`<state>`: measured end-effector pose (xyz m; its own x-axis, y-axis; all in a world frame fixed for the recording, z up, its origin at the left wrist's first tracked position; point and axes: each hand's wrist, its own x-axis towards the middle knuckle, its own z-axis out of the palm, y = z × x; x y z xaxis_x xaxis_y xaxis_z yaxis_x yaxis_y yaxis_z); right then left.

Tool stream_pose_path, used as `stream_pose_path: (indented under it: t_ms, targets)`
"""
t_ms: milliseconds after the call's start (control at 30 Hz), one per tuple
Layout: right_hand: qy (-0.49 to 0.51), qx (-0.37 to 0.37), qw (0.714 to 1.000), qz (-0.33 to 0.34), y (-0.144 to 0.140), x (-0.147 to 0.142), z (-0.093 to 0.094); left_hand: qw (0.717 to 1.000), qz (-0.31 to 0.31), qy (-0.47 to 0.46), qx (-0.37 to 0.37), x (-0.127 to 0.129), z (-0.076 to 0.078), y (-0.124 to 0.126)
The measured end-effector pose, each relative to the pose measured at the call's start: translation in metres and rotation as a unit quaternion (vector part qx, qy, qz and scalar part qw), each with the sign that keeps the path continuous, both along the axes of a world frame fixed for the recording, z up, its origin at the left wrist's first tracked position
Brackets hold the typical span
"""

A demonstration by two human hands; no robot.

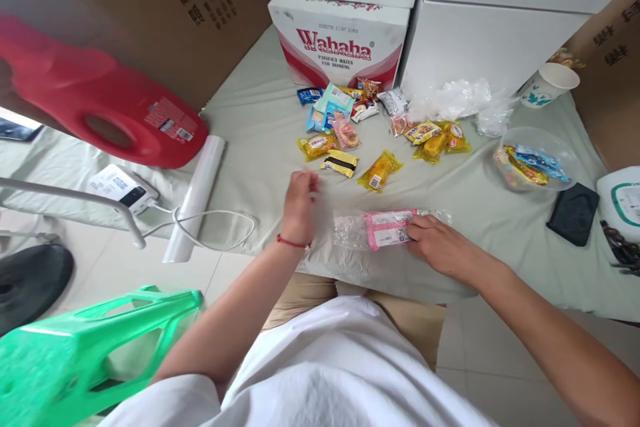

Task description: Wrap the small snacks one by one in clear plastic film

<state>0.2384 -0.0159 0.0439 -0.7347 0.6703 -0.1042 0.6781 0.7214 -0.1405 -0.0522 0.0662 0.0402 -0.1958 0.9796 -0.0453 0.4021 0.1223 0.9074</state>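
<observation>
My right hand (440,243) grips the right part of a clear plastic bag with a pink-edged white label (390,228), lying flat near the cloth's front edge. To the left, my left hand (300,203) hovers over the cloth, slightly blurred. Its fingers are loosely bent and apart, with nothing seen in them. Just beyond it lie a yellow packet with a dark band (339,163) and a yellow-wrapped snack (320,144). Another yellow-wrapped snack (379,171) sits between the hands, farther back. Several small snack packets (333,103) are heaped behind these.
At the back stand a Wahaha water carton (343,40) and white boxes. Crumpled clear plastic (455,100), a paper cup (547,87) and a clear bowl with packets (570,147) are on the right. A red jug (110,100), white roll (195,200) and cable are left.
</observation>
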Motion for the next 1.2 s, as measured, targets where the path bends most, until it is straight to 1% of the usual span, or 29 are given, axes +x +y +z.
stream_pose_path:
  t_ms: [33,100,133,167,200,267,300,333,400,467,533,600,633,667,767,800,867,900,933,967,1000,1033,1067,1100,1133,1167,1200]
  targets:
    - [-0.003,0.000,1.000,-0.004,-0.001,-0.002,0.000,0.999,-0.030,-0.007,-0.034,0.005,0.003,0.007]
    - [-0.002,0.001,1.000,-0.019,-0.002,-0.005,0.000,0.986,-0.134,0.023,-0.100,0.016,0.007,0.010]
    - [0.005,0.000,0.999,-0.033,-0.003,-0.007,0.000,0.970,-0.194,0.074,-0.125,0.020,0.008,0.007]
    - [0.017,-0.002,0.999,-0.049,-0.005,-0.007,0.001,0.949,-0.247,0.137,-0.140,0.022,0.009,0.003]
    - [0.029,-0.008,0.997,-0.064,-0.007,-0.006,0.001,0.925,-0.286,0.202,-0.146,0.023,0.008,-0.003]
    - [0.048,-0.030,0.996,-0.075,-0.012,0.001,0.005,0.883,-0.329,0.306,-0.138,0.019,0.006,-0.014]
    - [0.053,-0.045,0.995,-0.067,-0.015,0.007,0.008,0.869,-0.340,0.335,-0.131,0.015,0.004,-0.018]
    - [0.057,-0.061,0.995,-0.054,-0.019,0.015,0.013,0.862,-0.345,0.351,-0.125,0.011,0.003,-0.022]
    - [0.072,-0.090,0.993,-0.035,-0.024,0.033,0.026,0.865,-0.338,0.355,-0.109,0.005,-0.001,-0.028]
    - [0.105,-0.104,0.987,-0.053,-0.026,0.046,0.042,0.879,-0.318,0.342,-0.091,0.002,-0.004,-0.032]
    - [0.148,-0.068,0.981,-0.110,-0.024,0.046,0.057,0.892,-0.306,0.325,-0.073,0.002,-0.006,-0.035]
    - [0.175,-0.006,0.971,-0.163,-0.018,0.030,0.062,0.900,-0.298,0.312,-0.059,0.003,-0.006,-0.037]
    - [0.174,0.013,0.969,-0.175,-0.014,0.018,0.060,0.905,-0.293,0.304,-0.056,0.004,-0.005,-0.037]
    - [0.164,0.014,0.970,-0.177,-0.010,0.005,0.054,0.909,-0.288,0.295,-0.059,0.004,-0.004,-0.038]
    - [0.106,-0.038,0.979,-0.168,-0.001,-0.029,0.024,0.930,-0.267,0.235,-0.091,0.005,0.002,-0.038]
    - [0.091,-0.048,0.980,-0.171,0.001,-0.037,0.014,0.940,-0.257,0.195,-0.112,0.006,0.005,-0.038]
    - [0.084,-0.051,0.978,-0.182,0.000,-0.043,-0.004,0.954,-0.239,0.071,-0.166,0.013,0.011,-0.037]
    - [0.091,-0.045,0.978,-0.184,-0.001,-0.044,-0.009,0.952,-0.237,-0.006,-0.194,0.019,0.014,-0.037]
    - [0.101,-0.040,0.977,-0.182,-0.003,-0.043,-0.012,0.943,-0.241,-0.078,-0.215,0.027,0.017,-0.036]
    - [0.116,-0.036,0.976,-0.179,-0.006,-0.041,-0.012,0.932,-0.251,-0.132,-0.224,0.035,0.018,-0.036]
    - [0.138,-0.035,0.975,-0.172,-0.009,-0.039,-0.011,0.926,-0.268,-0.153,-0.217,0.044,0.018,-0.037]
    - [0.168,-0.041,0.972,-0.161,-0.013,-0.035,-0.009,0.926,-0.293,-0.138,-0.193,0.053,0.018,-0.038]
    - [0.205,-0.053,0.965,-0.152,-0.017,-0.030,-0.006,0.931,-0.316,-0.092,-0.156,0.060,0.016,-0.039]
    - [0.246,-0.067,0.954,-0.155,-0.021,-0.024,-0.004,0.935,-0.335,-0.026,-0.115,0.067,0.013,-0.041]
    - [0.288,-0.070,0.938,-0.182,-0.025,-0.018,-0.003,0.934,-0.347,0.046,-0.077,0.072,0.009,-0.043]
    - [0.319,-0.053,0.917,-0.233,-0.029,-0.010,-0.004,0.928,-0.352,0.111,-0.048,0.076,0.005,-0.045]
    - [0.333,-0.016,0.893,-0.303,-0.031,-0.003,-0.007,0.922,-0.352,0.161,-0.030,0.079,0.002,-0.047]
